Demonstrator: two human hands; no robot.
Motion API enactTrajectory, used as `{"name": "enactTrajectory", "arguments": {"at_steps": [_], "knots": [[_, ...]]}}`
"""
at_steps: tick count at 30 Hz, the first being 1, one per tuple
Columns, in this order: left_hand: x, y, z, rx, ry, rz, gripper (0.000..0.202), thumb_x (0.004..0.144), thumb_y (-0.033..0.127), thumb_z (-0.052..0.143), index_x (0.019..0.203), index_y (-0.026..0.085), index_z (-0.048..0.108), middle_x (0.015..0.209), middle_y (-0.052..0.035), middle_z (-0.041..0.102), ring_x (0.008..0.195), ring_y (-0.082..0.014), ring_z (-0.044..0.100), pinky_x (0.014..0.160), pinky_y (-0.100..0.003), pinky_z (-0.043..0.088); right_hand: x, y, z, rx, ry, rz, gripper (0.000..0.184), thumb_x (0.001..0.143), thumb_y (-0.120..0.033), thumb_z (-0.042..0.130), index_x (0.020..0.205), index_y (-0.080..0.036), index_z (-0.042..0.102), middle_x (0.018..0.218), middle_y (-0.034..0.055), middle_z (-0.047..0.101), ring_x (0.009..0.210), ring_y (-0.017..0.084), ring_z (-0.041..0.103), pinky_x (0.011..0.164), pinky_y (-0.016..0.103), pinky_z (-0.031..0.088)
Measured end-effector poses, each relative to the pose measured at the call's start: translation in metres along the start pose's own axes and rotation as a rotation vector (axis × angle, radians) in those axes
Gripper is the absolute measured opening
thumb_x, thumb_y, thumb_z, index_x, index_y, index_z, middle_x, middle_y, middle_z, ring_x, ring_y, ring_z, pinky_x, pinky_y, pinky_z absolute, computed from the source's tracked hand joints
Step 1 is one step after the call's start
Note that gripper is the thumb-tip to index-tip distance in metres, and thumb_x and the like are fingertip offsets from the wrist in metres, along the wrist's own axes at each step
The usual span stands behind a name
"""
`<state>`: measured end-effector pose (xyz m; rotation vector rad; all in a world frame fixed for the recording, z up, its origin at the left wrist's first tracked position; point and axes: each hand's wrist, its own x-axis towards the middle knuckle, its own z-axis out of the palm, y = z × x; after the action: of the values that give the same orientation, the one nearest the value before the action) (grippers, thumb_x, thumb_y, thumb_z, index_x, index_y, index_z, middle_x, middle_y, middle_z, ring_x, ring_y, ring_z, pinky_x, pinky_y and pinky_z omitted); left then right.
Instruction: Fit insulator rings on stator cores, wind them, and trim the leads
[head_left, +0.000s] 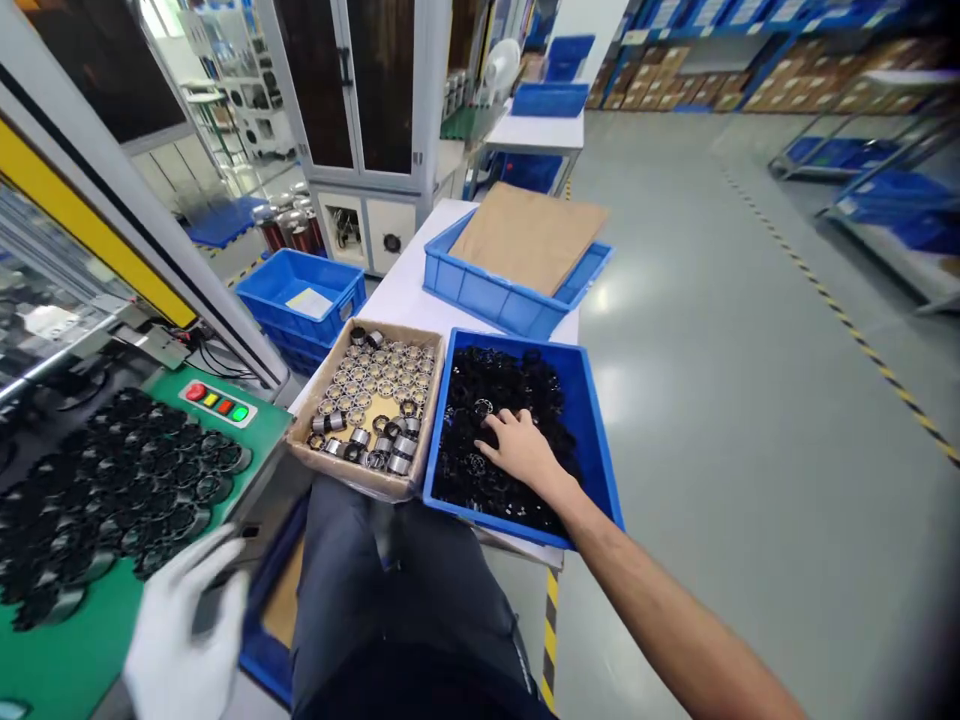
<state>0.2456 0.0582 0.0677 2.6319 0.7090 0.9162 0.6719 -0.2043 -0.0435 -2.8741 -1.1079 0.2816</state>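
My right hand (523,450), bare, reaches into a blue bin (600,440) full of small black plastic parts (517,375). Its fingers are bent and apart, with the tips down among the parts, and no part shows clearly in its grip. A round ring-like piece (484,407) lies just beyond the fingertips. At the lower left, my left hand (184,620) wears a white glove and is smeared by motion. Thumb and fingers stand apart there with nothing visible between them. Beside it, many black ring-shaped parts with metal bands (142,480) cover a green work surface (105,650).
Left of the bin, a cardboard box (405,487) holds metal-and-black rings. Farther back stand a blue crate (480,290) topped with a cardboard sheet (532,235) and stacked blue crates (300,295). A button panel (217,403) sits by the machine frame.
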Motion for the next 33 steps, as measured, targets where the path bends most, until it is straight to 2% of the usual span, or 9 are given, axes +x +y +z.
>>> {"name": "enactTrajectory", "arguments": {"at_steps": [3, 5, 8, 12, 18, 22, 25, 29, 33], "knots": [[0.069, 0.034, 0.066, -0.002, -0.27, 0.13, 0.021, 0.115, 0.031, 0.065, 0.131, 0.03, 0.08, 0.123, -0.0057, 0.085, 0.113, -0.028, 0.079, 0.107, -0.043, 0.061, -0.004, 0.011, -0.002, -0.003, -0.06, -0.076, 0.039, 0.114, -0.052, 0.071, 0.135, -0.02, 0.079, 0.136, 0.0141, 0.075, 0.129, 0.035, 0.068, 0.112, 0.054, 0.06], [0.122, 0.049, 0.111, 0.238, -0.536, 0.078, 0.031, 0.118, 0.036, 0.059, 0.135, 0.028, 0.082, 0.125, -0.0077, 0.085, 0.118, -0.0305, 0.078, 0.106, -0.044, 0.061, -0.008, 0.02, -0.005, -0.001, -0.084, -0.101, 0.042, 0.111, -0.057, 0.074, 0.133, -0.022, 0.082, 0.136, 0.0167, 0.073, 0.125, 0.039, 0.067, 0.108, 0.053, 0.06], [0.185, 0.05, 0.172, 0.352, -0.651, 0.027, 0.036, 0.113, 0.026, 0.057, 0.134, 0.021, 0.086, 0.128, -0.0155, 0.085, 0.125, -0.039, 0.076, 0.108, -0.052, 0.059, -0.013, 0.03, -0.007, 0.011, -0.102, -0.108, 0.048, 0.104, -0.06, 0.081, 0.136, -0.023, 0.081, 0.146, 0.0192, 0.067, 0.125, 0.04, 0.068, 0.106, 0.052, 0.061], [0.221, 0.033, 0.22, 0.403, -0.799, 0.01, 0.036, 0.098, 0.01, 0.063, 0.123, 0.013, 0.087, 0.127, -0.0223, 0.083, 0.125, -0.0424, 0.074, 0.104, -0.054, 0.058, -0.017, 0.032, -0.006, 0.039, -0.116, -0.103, 0.046, 0.109, -0.053, 0.075, 0.142, -0.022, 0.077, 0.154, 0.0216, 0.063, 0.131, 0.04, 0.071, 0.108, 0.05, 0.063], [0.231, 0.024, 0.232, 0.298, -0.852, -0.026, 0.024, 0.087, 0.012, 0.07, 0.103, 0.018, 0.086, 0.12, -0.0197, 0.081, 0.127, -0.0411, 0.069, 0.113, -0.055, 0.053, -0.02, 0.027, -0.01, 0.143, -0.185, -0.107, 0.031, 0.115, -0.04, 0.063, 0.138, -0.023, 0.074, 0.141, 0.0159, 0.067, 0.116, 0.031, 0.079, 0.095, 0.039, 0.065], [0.232, 0.026, 0.216, 0.063, -0.737, -0.132, 0.009, 0.084, 0.02, 0.076, 0.091, 0.022, 0.08, 0.114, -0.0156, 0.078, 0.132, -0.0421, 0.064, 0.123, -0.057, 0.049, -0.017, 0.032, -0.018, 0.205, -0.249, -0.098, 0.031, 0.111, -0.038, 0.07, 0.139, -0.025, 0.074, 0.147, 0.0141, 0.068, 0.109, 0.029, 0.083, 0.086, 0.036, 0.063], [0.225, 0.032, 0.201, -0.203, -0.588, -0.293, 0.018, 0.084, 0.032, 0.081, 0.101, 0.024, 0.078, 0.123, -0.0116, 0.075, 0.139, -0.0407, 0.062, 0.126, -0.055, 0.05, -0.015, 0.031, -0.023, 0.247, -0.281, -0.112, 0.032, 0.109, -0.032, 0.071, 0.14, -0.024, 0.074, 0.145, 0.0135, 0.068, 0.109, 0.029, 0.082, 0.09, 0.037, 0.063], [0.206, 0.052, 0.198, -0.685, -0.525, -0.598, 0.041, 0.086, 0.044, 0.079, 0.119, 0.023, 0.066, 0.136, -0.0116, 0.078, 0.121, -0.0306, 0.077, 0.097, -0.042, 0.066, -0.013, 0.022, -0.023, 0.297, -0.323, -0.145, 0.034, 0.11, -0.027, 0.068, 0.143, -0.023, 0.074, 0.143, 0.0135, 0.068, 0.102, 0.028, 0.082, 0.091, 0.039, 0.063], [0.192, 0.076, 0.212, -1.129, -0.556, -0.829, 0.044, 0.073, 0.033, 0.073, 0.115, 0.021, 0.066, 0.13, -0.0173, 0.082, 0.111, -0.0316, 0.084, 0.077, -0.036, 0.065, -0.01, 0.02, -0.018, 0.362, -0.351, -0.155, 0.034, 0.106, -0.02, 0.07, 0.139, -0.024, 0.076, 0.138, 0.0122, 0.07, 0.092, 0.025, 0.08, 0.086, 0.038, 0.062]]}}
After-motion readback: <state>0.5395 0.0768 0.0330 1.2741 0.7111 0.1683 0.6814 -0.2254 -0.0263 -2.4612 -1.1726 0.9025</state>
